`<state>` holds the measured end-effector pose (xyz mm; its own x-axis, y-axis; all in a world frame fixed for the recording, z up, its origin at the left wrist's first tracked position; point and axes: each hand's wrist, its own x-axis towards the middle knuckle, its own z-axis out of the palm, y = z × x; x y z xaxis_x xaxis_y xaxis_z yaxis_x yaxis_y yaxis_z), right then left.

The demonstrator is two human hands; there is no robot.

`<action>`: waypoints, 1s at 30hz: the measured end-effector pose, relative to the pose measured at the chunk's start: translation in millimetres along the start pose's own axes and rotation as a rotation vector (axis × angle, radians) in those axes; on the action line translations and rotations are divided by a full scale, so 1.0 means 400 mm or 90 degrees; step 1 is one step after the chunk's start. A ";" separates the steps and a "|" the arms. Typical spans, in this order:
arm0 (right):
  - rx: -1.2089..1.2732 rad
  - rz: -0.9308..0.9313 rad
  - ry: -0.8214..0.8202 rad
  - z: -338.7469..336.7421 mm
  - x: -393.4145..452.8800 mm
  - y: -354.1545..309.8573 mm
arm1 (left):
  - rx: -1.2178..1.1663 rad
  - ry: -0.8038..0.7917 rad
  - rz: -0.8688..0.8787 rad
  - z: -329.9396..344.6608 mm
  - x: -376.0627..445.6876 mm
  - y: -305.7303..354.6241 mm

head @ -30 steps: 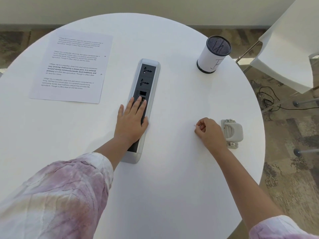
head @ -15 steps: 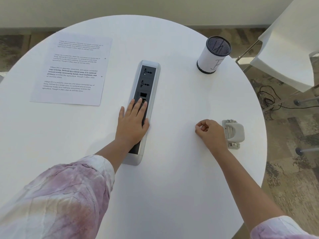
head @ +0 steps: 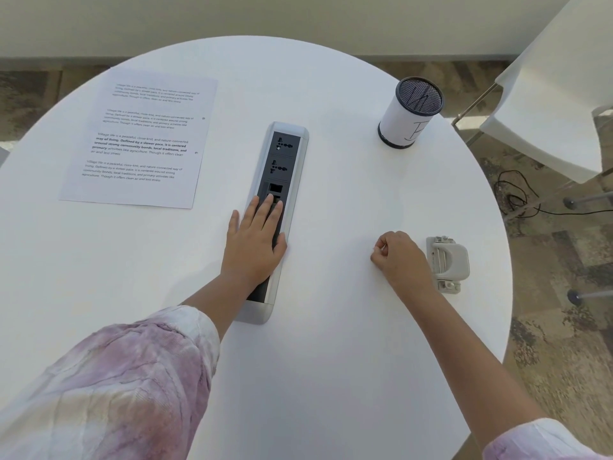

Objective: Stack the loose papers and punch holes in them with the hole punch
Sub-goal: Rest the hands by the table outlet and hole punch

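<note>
Where the round white table (head: 315,376) curves away on the far left, the papers (head: 142,141) lie flat, printed side up, with two small holes near their right edge. Right of them, the left hand (head: 253,245) rests palm down, fingers spread and gripping nothing, on the near half of the power strip (head: 285,154) set into the table's middle. Farther right, the right hand (head: 399,258) sits on the table curled into a loose fist; whether it pinches anything I cannot tell. Just beside its right side stands the hole punch (head: 449,262), near the table's right edge. On the far right stands a mesh cup (head: 409,112).
</note>
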<state>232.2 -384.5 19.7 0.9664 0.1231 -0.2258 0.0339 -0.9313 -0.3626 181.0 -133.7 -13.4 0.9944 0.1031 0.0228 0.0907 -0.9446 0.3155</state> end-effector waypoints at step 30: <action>0.157 0.032 -0.066 -0.022 0.027 0.019 | -0.007 -0.002 -0.005 0.001 0.000 0.000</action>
<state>245.2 -393.3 22.5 0.9338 0.1252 -0.3352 -0.0884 -0.8271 -0.5550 180.8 -133.9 -13.7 0.9937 0.1103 0.0177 0.0986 -0.9404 0.3254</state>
